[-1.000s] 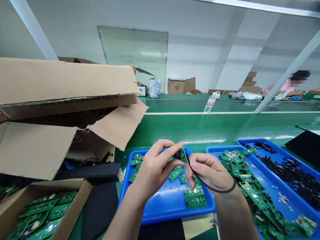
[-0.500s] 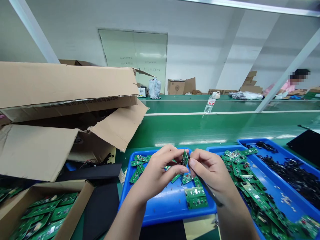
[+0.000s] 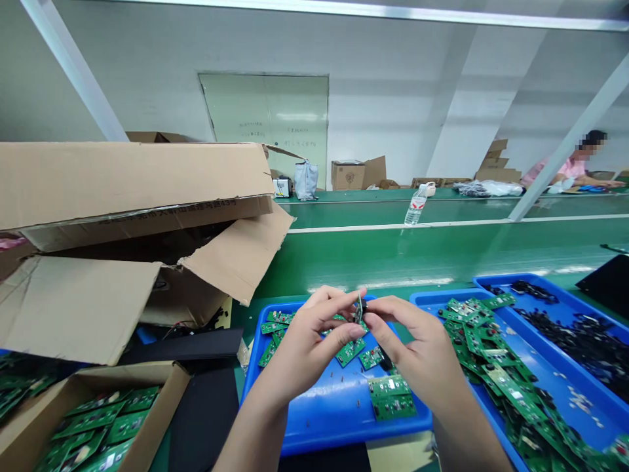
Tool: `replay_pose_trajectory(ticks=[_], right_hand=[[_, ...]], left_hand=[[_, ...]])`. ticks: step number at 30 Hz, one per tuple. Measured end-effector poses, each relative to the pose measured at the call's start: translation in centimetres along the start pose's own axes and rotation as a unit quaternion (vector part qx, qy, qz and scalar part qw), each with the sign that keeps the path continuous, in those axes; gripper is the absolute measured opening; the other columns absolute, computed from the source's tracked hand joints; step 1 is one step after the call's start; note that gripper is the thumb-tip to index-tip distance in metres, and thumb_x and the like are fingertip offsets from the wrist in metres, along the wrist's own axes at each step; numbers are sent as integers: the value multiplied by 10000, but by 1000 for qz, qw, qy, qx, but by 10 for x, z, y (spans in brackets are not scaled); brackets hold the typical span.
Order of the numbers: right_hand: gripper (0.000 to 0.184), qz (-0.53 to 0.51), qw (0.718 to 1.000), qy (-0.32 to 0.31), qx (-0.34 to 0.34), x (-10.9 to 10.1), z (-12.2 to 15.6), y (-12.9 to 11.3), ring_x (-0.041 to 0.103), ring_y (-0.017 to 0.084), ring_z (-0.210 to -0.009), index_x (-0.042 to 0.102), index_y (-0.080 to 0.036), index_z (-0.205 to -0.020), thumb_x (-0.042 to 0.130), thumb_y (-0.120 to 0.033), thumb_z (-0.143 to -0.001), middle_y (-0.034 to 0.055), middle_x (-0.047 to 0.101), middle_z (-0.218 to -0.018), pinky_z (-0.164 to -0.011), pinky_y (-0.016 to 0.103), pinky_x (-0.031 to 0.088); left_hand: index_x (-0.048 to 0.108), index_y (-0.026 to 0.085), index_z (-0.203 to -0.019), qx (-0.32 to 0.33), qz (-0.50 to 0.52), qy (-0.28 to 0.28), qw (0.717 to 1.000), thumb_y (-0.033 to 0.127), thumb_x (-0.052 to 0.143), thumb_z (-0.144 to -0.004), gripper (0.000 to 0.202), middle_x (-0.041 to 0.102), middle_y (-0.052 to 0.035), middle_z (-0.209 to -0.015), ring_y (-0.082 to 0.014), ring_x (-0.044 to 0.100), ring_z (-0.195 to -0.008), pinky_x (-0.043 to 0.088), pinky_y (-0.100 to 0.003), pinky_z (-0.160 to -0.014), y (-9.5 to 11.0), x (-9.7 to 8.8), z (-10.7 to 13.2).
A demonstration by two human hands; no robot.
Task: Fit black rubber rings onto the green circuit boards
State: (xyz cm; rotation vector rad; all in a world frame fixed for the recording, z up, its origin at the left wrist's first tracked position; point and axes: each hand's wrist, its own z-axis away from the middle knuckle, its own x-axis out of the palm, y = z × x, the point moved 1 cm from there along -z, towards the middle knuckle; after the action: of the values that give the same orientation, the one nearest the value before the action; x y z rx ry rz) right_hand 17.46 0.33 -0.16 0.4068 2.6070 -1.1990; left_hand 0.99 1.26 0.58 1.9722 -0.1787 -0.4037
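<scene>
Over the middle blue tray (image 3: 334, 426), my left hand (image 3: 309, 344) pinches a small green circuit board (image 3: 360, 308) between thumb and fingers, held on edge. From the other side, my right hand (image 3: 413, 341) has its thumb and forefinger on a small black part (image 3: 364, 306) at the face of that board. A dark thing shows partly below the right fingers; what it is I cannot make out. Several green boards lie in the tray beneath, with a larger board panel (image 3: 393, 396) near its front right corner.
Right of my hands, a blue tray (image 3: 515, 341) holds piled circuit boards, and another holds black parts (image 3: 580, 341). At the left stand a cardboard box of boards (image 3: 162, 400) and a large open carton (image 3: 147, 170). A water bottle (image 3: 415, 206) and a person (image 3: 565, 169) are farther back.
My right forefinger has straightened towards the board, with the fingers less curled. The board has turned more edge-on to me. The view has shifted slightly.
</scene>
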Motion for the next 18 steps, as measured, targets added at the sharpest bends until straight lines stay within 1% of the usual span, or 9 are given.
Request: replay_pose_trajectory(ticks=[2, 5, 9, 11, 15, 18], right_hand=[[155, 26, 999, 14, -24, 1, 0, -1, 687, 171, -722, 699, -199, -863, 560, -255, -905, 39, 731, -811, -667, 283, 561], [146, 34, 998, 26, -55, 2, 0, -3, 665, 150, -693, 659, -196, -803, 553, -198, -903, 20, 703, -764, -638, 255, 542], [143, 52, 993, 63, -86, 1, 0, -6, 626, 120, -658, 607, -199, -766, 563, -144, -890, -9, 663, -714, -612, 218, 507], [143, 56, 992, 68, -93, 1, 0, -8, 611, 107, -635, 593, -199, -761, 565, -131, -883, -22, 649, -697, -604, 205, 494], [161, 47, 994, 57, -85, 0, 0, -7, 599, 101, -609, 567, -199, -740, 539, -127, -881, -31, 628, -669, -585, 192, 488], [139, 66, 991, 67, -91, -1, -1, -4, 605, 107, -623, 568, -200, -757, 539, -135, -877, -24, 634, -683, -597, 203, 493]], left_hand=[[665, 300, -1213, 4, -16, 0, 1000, 287, 614, -883, 334, 531, -44, -949, -147, 536, -797, 531, -283, -738, 0, 1, -1], [667, 289, -1201, 7, -28, 0, 1000, 271, 612, -880, 326, 538, -41, -937, -153, 544, -808, 533, -279, -730, 0, 1, -3], [681, 259, -1157, 4, -25, 28, 999, 284, 616, -886, 280, 560, -49, -937, -168, 556, -849, 522, -265, -715, 0, 1, -2], [689, 240, -1125, 4, -19, 28, 999, 297, 612, -893, 252, 571, -54, -934, -177, 559, -864, 505, -260, -704, 2, 2, -2], [693, 207, -1055, 19, 5, -15, 1000, 311, 569, -918, 212, 571, -46, -890, -179, 542, -857, 462, -275, -743, 7, 5, -2], [680, 186, -963, 1, 13, -56, 998, 325, 521, -941, 213, 553, -34, -858, -162, 515, -803, 427, -269, -723, 10, 7, -2]])
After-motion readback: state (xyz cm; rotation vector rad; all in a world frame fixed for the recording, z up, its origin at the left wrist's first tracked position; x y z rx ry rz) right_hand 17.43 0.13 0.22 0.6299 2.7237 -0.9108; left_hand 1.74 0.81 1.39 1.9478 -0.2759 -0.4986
